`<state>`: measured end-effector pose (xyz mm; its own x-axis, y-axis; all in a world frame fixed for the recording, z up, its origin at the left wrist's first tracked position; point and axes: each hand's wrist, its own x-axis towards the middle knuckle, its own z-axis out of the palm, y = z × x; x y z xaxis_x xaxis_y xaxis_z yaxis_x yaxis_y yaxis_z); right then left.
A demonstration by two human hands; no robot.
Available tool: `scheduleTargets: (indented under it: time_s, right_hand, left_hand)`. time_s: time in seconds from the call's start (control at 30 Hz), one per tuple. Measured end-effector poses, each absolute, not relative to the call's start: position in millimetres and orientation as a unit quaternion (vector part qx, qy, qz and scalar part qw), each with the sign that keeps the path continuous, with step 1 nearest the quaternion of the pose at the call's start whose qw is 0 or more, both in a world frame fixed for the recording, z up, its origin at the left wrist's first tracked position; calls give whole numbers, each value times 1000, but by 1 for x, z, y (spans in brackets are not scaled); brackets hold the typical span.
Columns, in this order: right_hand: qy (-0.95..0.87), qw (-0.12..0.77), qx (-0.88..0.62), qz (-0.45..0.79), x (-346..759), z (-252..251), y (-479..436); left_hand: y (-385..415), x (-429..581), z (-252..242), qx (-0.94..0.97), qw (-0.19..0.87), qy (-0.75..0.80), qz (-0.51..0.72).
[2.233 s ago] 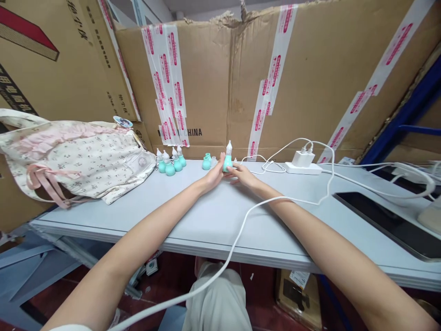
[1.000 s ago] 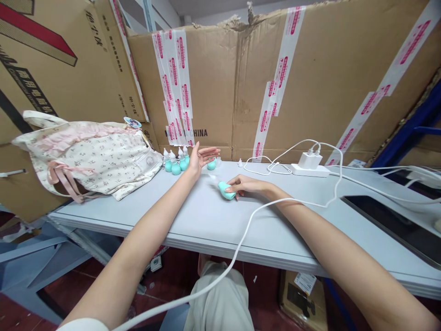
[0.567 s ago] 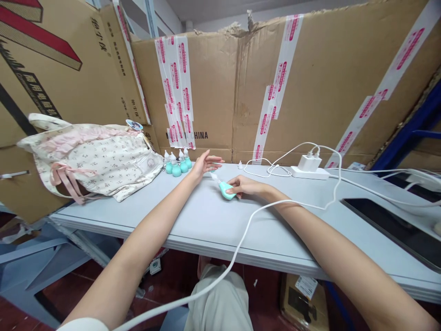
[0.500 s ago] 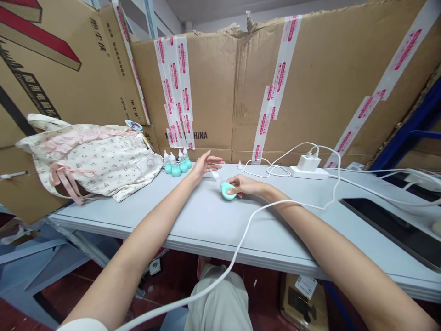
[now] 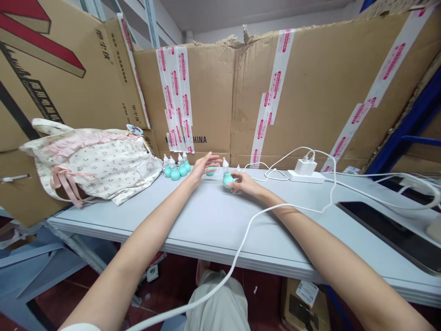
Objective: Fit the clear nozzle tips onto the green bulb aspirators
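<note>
My right hand (image 5: 241,182) grips a small teal bulb bottle with a white tip (image 5: 226,176), standing upright on the grey table (image 5: 213,220). My left hand (image 5: 203,165) hovers just left of it, fingers stretched out and apart, holding nothing. A loose teal bulb (image 5: 210,173) peeks out behind the left fingers. A cluster of three similar teal bottles with white tips (image 5: 175,167) stands further left by the cardboard wall.
A floral cloth bag with pink ribbons (image 5: 89,163) lies at the left. A white charger (image 5: 305,169) with cables sits at the back right, one white cable (image 5: 262,214) trailing over my right arm. A dark tablet (image 5: 389,230) lies at the right. Taped cardboard walls (image 5: 310,92) surround the table.
The teal bottle lay tilted on the table under my right hand; now it stands upright, further back. My left hand stayed open near the loose bulb.
</note>
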<state>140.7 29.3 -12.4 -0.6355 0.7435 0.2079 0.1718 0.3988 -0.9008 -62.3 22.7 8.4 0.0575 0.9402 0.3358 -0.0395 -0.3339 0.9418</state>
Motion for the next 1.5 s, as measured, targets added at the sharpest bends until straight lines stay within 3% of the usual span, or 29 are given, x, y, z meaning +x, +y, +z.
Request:
scheduleTargets:
  time_s: [0.17,0.43,0.7,0.83,1.0,1.13,1.3,1.5]
  right_hand:
    - [-759,325,-296,480,140,-19,29]
    - [-773,320,-290,465,137,-27,32]
    - [-778,308,-305,455,138,-35,39]
    - [-805,287,-305,420,138,-38,44]
    - [-836,273,-294,375,136,-39,43]
    - [-848,260,-307,345,135,-39,40]
    - [-859,257,-296,330,134,-39,39]
    - [-862,264,-280,330,134,-42,41]
  left_hand:
    - [22,-55,3,669,309,437,516]
    - [19,-49,3,714,260,447,472]
    - [27,-75,13,631,215,495,557]
    - [37,-109,17,563,75,581,583]
    - [33,-131,16,494,-57,703,509]
    - [26,-128,11,555,-128,703,426]
    - [27,-124,4,583,-153,724,336]
    - [28,-129,3,542,-159,758,325]
